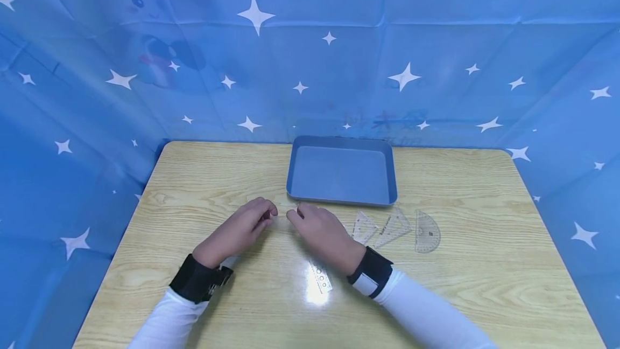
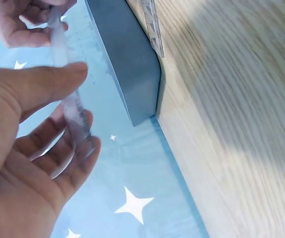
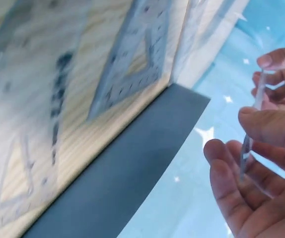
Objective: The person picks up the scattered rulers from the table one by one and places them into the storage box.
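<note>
While both hands, left hand (image 1: 239, 230) and right hand (image 1: 317, 230), pinch the clear ruler (image 2: 75, 116) just before the blue tray (image 1: 342, 171), next probably means lifting it over that rim.

Wooden table (image 1: 194, 187) bears blue tray (image 1: 341, 199), 4 clear rulers (image 1: 394, 228).

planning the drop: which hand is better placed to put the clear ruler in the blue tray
Probably right: both hands pinch the clear ruler, but the right hand is closer to the blue tray than the left hand.
</note>
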The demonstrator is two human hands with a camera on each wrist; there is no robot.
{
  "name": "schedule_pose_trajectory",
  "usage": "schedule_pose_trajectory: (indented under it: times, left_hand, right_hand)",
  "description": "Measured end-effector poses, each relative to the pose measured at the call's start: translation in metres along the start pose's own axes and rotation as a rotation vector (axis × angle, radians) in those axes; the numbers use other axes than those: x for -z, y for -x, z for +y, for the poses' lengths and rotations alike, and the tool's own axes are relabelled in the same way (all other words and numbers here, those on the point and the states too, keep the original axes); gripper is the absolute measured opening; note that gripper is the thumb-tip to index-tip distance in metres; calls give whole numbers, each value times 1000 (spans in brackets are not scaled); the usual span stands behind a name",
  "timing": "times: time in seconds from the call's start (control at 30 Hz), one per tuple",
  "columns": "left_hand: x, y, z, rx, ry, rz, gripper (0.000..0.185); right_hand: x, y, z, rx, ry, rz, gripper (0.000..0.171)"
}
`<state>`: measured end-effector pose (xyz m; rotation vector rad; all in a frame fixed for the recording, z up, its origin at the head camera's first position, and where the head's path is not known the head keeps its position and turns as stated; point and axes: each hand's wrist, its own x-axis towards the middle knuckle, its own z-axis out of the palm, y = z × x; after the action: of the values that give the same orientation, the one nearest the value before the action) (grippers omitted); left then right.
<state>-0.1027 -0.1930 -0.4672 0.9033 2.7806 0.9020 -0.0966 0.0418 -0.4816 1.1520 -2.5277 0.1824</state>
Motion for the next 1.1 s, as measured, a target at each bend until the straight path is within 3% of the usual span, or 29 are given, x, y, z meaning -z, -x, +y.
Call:
schedule_pose_trajectory:
  times: [0.23,0.6,0.83,1.1]
  left_hand:
    - [5,-8,9,-24,-112,58,36]
    - [0,-29,19,-160,-285,225,43]
    - [-4,-48,24,-193,-369,228,41]
    - [-6,-74,25,-210,-370,176,37]
  right_hand:
    - [12,5,17,-43,-54,-2,15]
    - [20,13,50,-69,-113,56,32]
    - [26,17,70,-102,-151,21,36]
    - [31,16,94,-114,-157,16,38]
